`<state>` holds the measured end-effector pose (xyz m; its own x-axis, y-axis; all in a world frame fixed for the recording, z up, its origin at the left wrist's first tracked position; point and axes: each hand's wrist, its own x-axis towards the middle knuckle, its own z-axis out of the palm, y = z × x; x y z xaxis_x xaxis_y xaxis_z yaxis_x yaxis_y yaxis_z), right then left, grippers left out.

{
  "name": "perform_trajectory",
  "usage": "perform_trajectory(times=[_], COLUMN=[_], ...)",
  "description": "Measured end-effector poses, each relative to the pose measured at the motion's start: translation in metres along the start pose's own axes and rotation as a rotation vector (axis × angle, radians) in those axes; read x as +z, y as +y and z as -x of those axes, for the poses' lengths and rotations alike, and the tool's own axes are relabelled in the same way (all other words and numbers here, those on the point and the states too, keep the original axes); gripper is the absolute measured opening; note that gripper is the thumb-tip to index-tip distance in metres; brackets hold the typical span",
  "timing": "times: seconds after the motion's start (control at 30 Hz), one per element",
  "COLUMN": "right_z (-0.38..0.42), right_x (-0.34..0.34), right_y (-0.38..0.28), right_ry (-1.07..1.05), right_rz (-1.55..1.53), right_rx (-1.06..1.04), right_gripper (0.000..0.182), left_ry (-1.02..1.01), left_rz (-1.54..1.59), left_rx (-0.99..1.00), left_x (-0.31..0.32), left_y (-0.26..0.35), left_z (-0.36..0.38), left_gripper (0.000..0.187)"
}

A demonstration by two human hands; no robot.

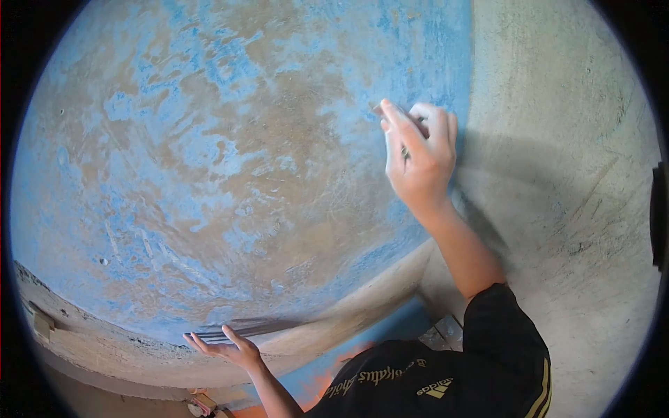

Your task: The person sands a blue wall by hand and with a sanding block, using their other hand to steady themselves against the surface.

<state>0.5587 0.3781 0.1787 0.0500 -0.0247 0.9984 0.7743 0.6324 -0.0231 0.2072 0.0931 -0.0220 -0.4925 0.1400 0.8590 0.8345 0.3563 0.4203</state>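
A wall with patchy blue paint fills most of the view, its blue worn through to brown-grey in wide areas. My right hand, whitened with dust on the fingers, is closed around a small flat scraper whose thin edge shows beyond the fingertips. It is up against the blue strip near the wall's right corner; most of the tool is hidden in the grip. Low down, my left hand is open and empty, palm up with fingers stretched, close to the wall's lower edge.
To the right, a bare grey plastered wall meets the blue one at a corner. A pale ledge runs along the bottom of the blue wall. Small items lie below at lower left. A dark object sits at the right edge.
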Motion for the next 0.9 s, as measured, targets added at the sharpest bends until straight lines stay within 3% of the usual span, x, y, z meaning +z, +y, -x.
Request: perform_trajectory(times=[0.13, 0.27, 0.37, 0.5, 0.63, 0.73, 0.9], right_z=[0.011, -0.001, 0.008, -0.002, 0.008, -0.004, 0.000], right_x=[-0.001, -0.004, -0.001, -0.006, -0.007, -0.005, -0.009], right_y=[-0.017, -0.003, -0.019, 0.007, -0.017, 0.011, -0.007], right_ry=[-0.047, -0.029, -0.008, -0.039, -0.086, -0.031, -0.092], right_rz=[-0.130, -0.040, -0.184, -0.070, -0.203, -0.069, -0.121], right_rx=[-0.084, 0.003, -0.076, 0.015, -0.032, 0.024, -0.016], right_gripper=[0.031, 0.029, 0.030, 0.030, 0.029, 0.029, 0.028], left_ry=[-0.009, -0.011, -0.015, -0.065, -0.046, -0.056, -0.044], left_rz=[0.025, 0.042, 0.034, -0.006, 0.002, -0.003, 0.010], left_rx=[-0.013, -0.048, -0.039, -0.085, -0.087, -0.086, -0.073], left_x=[-0.001, -0.006, -0.005, -0.011, -0.009, -0.011, -0.009], left_y=[-0.003, -0.003, -0.006, 0.003, 0.006, 0.003, -0.001], left_z=[0.001, 0.006, 0.007, 0.003, 0.002, 0.005, 0.004], left_gripper=[0.076, 0.077, 0.074, 0.069, 0.066, 0.067, 0.069])
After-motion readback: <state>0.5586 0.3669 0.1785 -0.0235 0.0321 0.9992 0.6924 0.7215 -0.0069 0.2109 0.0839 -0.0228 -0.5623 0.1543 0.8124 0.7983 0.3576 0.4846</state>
